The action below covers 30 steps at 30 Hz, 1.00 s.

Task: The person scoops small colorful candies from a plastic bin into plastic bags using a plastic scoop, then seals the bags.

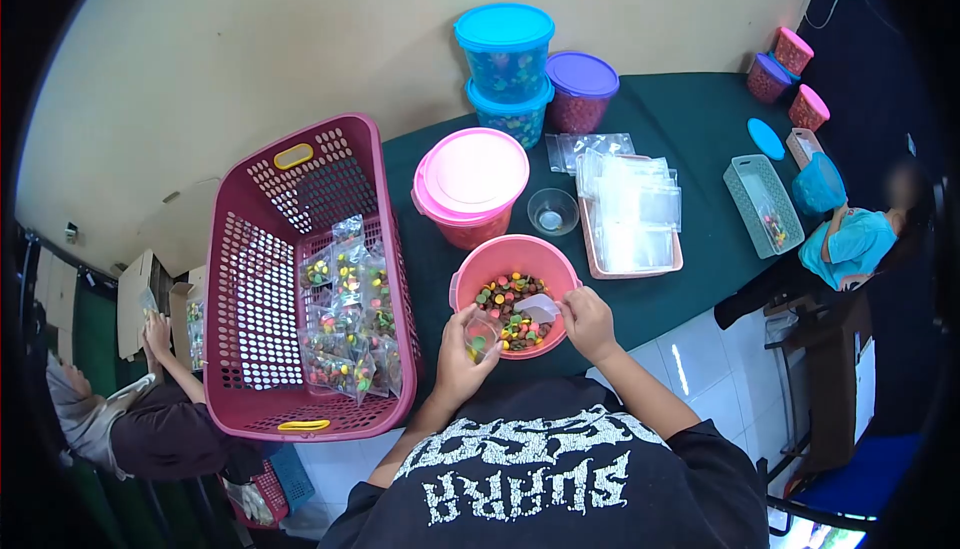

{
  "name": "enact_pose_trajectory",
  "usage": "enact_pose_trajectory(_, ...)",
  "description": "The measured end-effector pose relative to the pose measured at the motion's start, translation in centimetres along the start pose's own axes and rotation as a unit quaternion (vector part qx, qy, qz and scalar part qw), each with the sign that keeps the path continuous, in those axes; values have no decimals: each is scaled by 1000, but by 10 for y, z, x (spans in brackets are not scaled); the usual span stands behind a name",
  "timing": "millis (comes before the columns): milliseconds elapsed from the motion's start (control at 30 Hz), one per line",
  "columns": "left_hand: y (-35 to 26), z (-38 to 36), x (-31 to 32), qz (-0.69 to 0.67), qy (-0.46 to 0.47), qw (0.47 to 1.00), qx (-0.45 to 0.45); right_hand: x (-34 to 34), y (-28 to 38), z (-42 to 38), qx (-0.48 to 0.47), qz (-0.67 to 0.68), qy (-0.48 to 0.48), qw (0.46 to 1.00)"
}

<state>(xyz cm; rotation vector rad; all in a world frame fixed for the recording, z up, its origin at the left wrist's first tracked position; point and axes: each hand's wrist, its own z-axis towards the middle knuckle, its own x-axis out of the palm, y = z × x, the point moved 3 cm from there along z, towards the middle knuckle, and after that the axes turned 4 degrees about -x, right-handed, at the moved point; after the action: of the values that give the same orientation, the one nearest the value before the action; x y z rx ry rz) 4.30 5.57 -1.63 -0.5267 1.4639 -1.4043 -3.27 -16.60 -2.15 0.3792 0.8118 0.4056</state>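
A pink bucket holds colourful round pieces and stands at the table's near edge. My left hand is closed round a small clear cup with a few pieces in it, over the bucket's left side. At the bucket's right rim, my right hand grips a pale scoop, whose blade lies among the pieces. Behind the bucket sits a clear bowl.
A large maroon basket with filled bags is on the left. Lidded tubs stand at the back. A tray of clear bags is right of the bowl. One person is far left, another far right.
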Motion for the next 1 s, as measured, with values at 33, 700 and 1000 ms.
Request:
enact_pose_trajectory(33, -1, -1, -1, 7, -2, 1000, 3, 0, -1, 3, -7, 0, 5, 1000)
enact_pose_trajectory(700, -9, -16, 12, 52, -117, 991, -39, 64, -174, 43, 483, 398, -48, 778)
enact_pose_trajectory(1000, -30, -15, 38, 89, -179, 976, -89, 42, -184, 67, 196, 68, 189, 960)
